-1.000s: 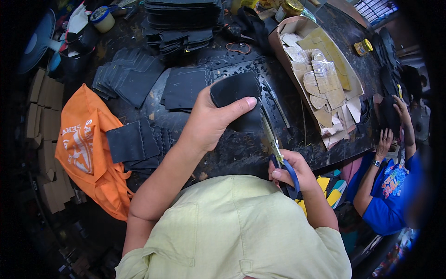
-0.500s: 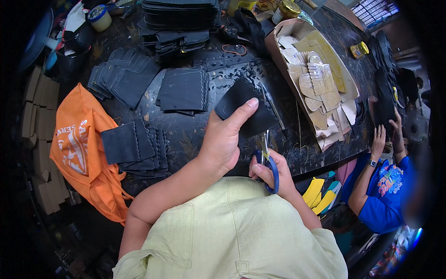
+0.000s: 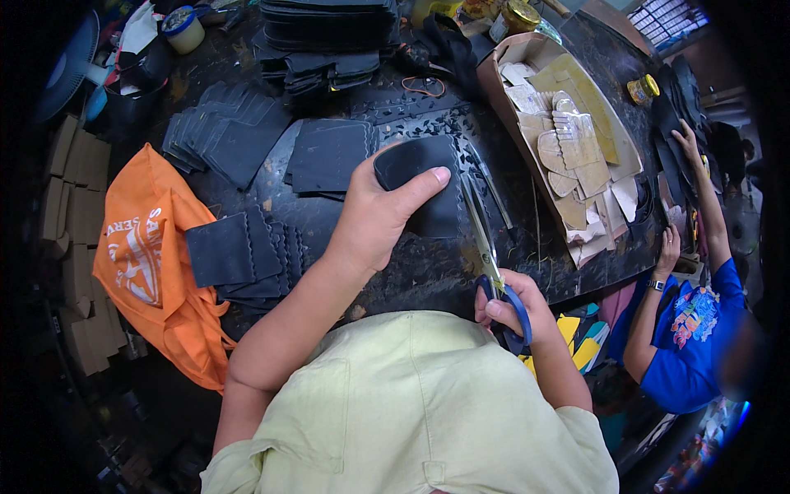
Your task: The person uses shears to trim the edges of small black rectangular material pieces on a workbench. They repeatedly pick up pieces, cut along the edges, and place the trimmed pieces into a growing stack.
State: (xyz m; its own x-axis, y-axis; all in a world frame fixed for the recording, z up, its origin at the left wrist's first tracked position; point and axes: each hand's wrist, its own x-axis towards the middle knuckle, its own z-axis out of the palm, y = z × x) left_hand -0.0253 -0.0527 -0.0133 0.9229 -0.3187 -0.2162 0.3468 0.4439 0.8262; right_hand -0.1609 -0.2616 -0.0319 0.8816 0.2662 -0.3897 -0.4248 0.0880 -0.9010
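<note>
My left hand [image 3: 380, 206] grips a black leather-like piece [image 3: 420, 160], thumb on top, the piece curving over my fingers. Its right edge looks zigzag cut. In my right hand [image 3: 531, 305] is a pair of scissors [image 3: 487, 247] with blue handles, my fingers through the loops. The long blades point away from me, just right of the piece's edge; I cannot tell whether they touch it. Beyond the left hand lies a stack of black pieces [image 3: 329, 156] with wavy edges. Nearer, at left, sits another wavy-edged pile [image 3: 234, 251].
A cardboard box [image 3: 498, 103] of paper patterns stands at right, beside a silver pen-like tool [image 3: 491, 185]. Small black scraps [image 3: 428, 123] litter the dark table. An orange cloth bag [image 3: 156, 255] hangs at left. A tall black stack [image 3: 329, 33] stands behind; a co-worker in blue [image 3: 679, 346] works at right.
The scissors have moved right and drawn back from under the piece, showing their full blades. My left hand has shifted slightly left and turned the piece. The co-worker's one hand has reached farther away.
</note>
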